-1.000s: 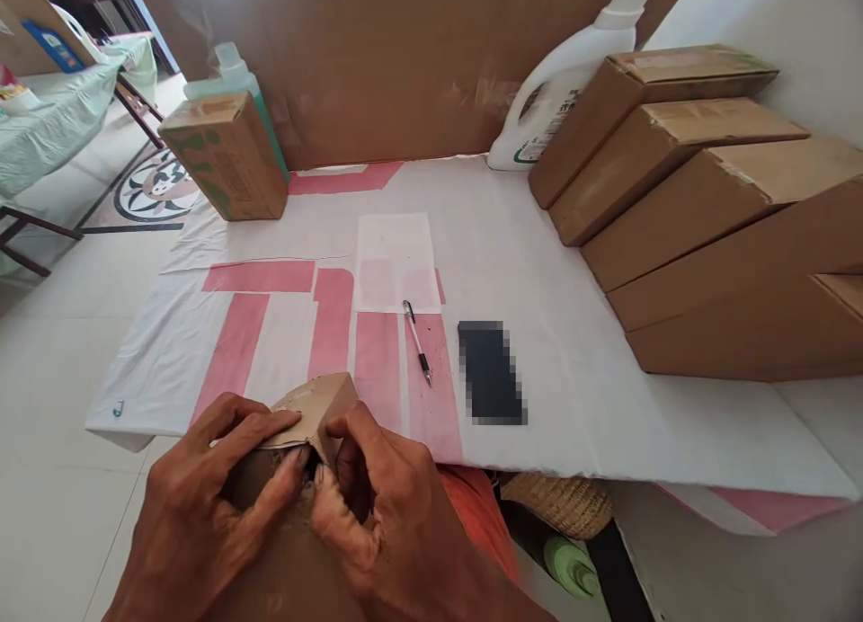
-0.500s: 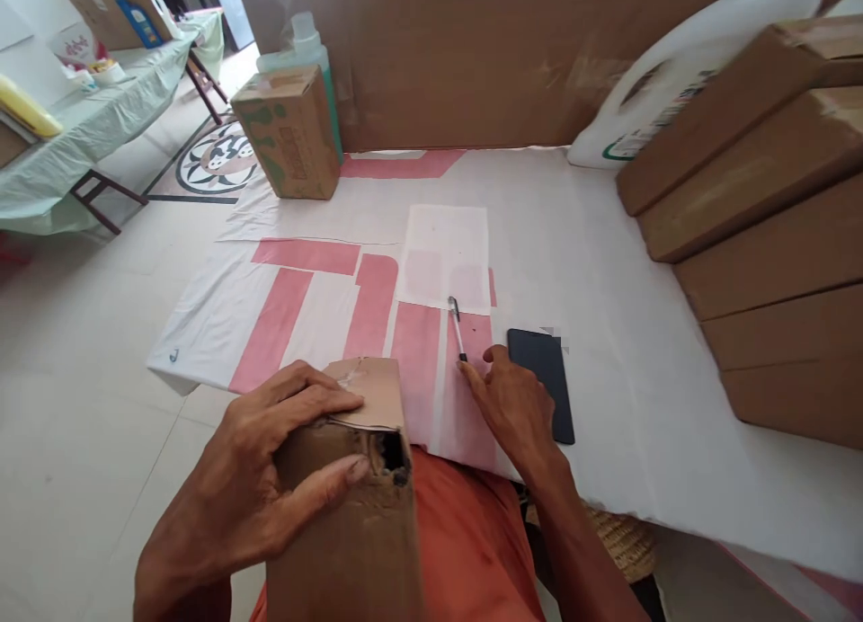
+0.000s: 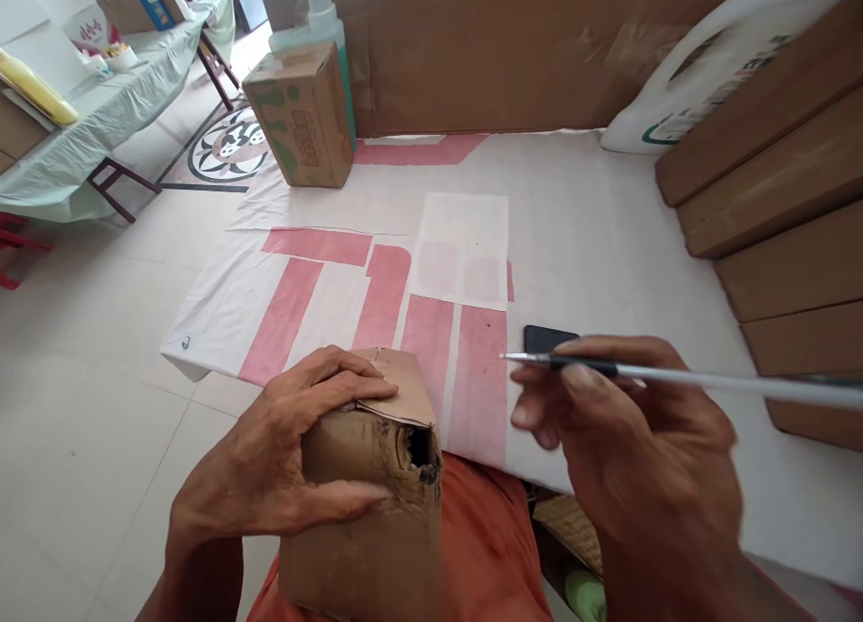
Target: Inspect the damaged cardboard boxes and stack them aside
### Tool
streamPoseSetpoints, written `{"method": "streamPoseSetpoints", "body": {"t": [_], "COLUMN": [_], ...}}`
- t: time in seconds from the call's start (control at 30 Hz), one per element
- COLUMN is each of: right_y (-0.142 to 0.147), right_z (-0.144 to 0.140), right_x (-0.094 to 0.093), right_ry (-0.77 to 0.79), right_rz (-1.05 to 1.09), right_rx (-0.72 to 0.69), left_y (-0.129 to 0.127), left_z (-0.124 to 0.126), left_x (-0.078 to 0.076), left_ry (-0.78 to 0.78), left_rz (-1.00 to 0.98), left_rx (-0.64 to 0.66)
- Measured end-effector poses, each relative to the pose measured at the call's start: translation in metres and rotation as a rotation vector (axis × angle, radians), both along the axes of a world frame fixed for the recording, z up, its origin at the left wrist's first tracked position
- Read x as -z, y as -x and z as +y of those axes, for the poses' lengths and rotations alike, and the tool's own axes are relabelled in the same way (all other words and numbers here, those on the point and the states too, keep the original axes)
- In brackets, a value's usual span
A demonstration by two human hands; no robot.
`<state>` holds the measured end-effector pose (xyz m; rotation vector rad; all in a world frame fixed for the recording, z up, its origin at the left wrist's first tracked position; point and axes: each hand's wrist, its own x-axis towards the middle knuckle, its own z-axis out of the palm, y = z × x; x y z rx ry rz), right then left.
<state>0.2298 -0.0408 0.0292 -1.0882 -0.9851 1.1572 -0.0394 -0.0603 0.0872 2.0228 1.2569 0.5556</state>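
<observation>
The left hand (image 3: 283, 460) is curled around the top of a brown cardboard box (image 3: 368, 514) with a torn, ragged hole at its upper corner; the fingers lie over the folded top flap and the thumb presses along the front face, so the box is held firmly on the lap, over orange cloth (image 3: 482, 550). What is inside the hole is too dark to tell. The right hand (image 3: 634, 442) is closed around a slim silver pen with a black grip (image 3: 647, 377), pinched between thumb and fingertips and raised clear of the white sheet with pink bands (image 3: 593, 244), its tip pointing left, just right of the box. A dark flat phone (image 3: 543, 337) lies on the sheet, partly hidden behind that hand. Farther back stand a small brown carton with green print (image 3: 300, 114), a green-tinted bottle (image 3: 324, 20) touching it behind, a white jug (image 3: 701, 74), and a leaning stack of plain brown cartons (image 3: 782, 182) on the right.
</observation>
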Motion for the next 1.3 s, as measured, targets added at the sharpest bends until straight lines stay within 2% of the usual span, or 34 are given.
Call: {"method": "streamPoseSetpoints", "body": {"t": [0.1, 0.2, 0.3, 0.57, 0.83, 0.9, 0.97, 1.07, 1.13, 1.17, 1.23, 1.3], "right_y": [0.014, 0.024, 0.029, 0.034, 0.022, 0.016, 0.009, -0.003, -0.011, -0.015, -0.02, -0.019], "right_z": [-0.029, -0.046, -0.047, -0.036, -0.043, -0.048, -0.049, -0.036, -0.018, -0.007, 0.012, 0.026], "right_x": [-0.024, -0.025, -0.02, -0.024, -0.026, -0.029, -0.029, -0.017, 0.003, 0.016, 0.044, 0.069], "right_ry": [-0.126, -0.247, -0.314, -0.437, -0.346, -0.3, -0.251, -0.134, -0.007, 0.071, 0.259, 0.321], "right_rz": [-0.056, -0.242, -0.368, -0.442, -0.475, -0.486, -0.457, -0.308, -0.324, -0.412, -0.843, -1.005], "right_rx": [-0.095, -0.112, -0.161, -0.17, -0.325, -0.33, -0.257, -0.112, -0.109, -0.146, -0.225, -0.222], "left_y": [-0.001, -0.002, -0.003, -0.006, -0.004, -0.004, -0.004, -0.002, 0.0, 0.002, 0.007, 0.012], "left_z": [0.0, -0.001, -0.002, 0.0, 0.0, -0.001, -0.002, -0.004, -0.006, -0.007, -0.007, -0.006], "left_x": [-0.002, 0.0, 0.002, 0.0, 0.002, 0.002, 0.002, 0.003, 0.006, 0.008, 0.015, 0.021], "left_ry": [0.0, -0.003, -0.011, -0.004, 0.013, 0.02, 0.021, 0.007, -0.019, -0.037, -0.087, -0.143], "left_rz": [0.033, 0.033, 0.027, 0.002, 0.011, 0.021, 0.029, 0.052, 0.073, 0.085, 0.105, 0.118], "left_rx": [0.03, 0.038, 0.04, 0.073, 0.071, 0.064, 0.062, 0.06, 0.048, 0.041, 0.032, 0.037]}}
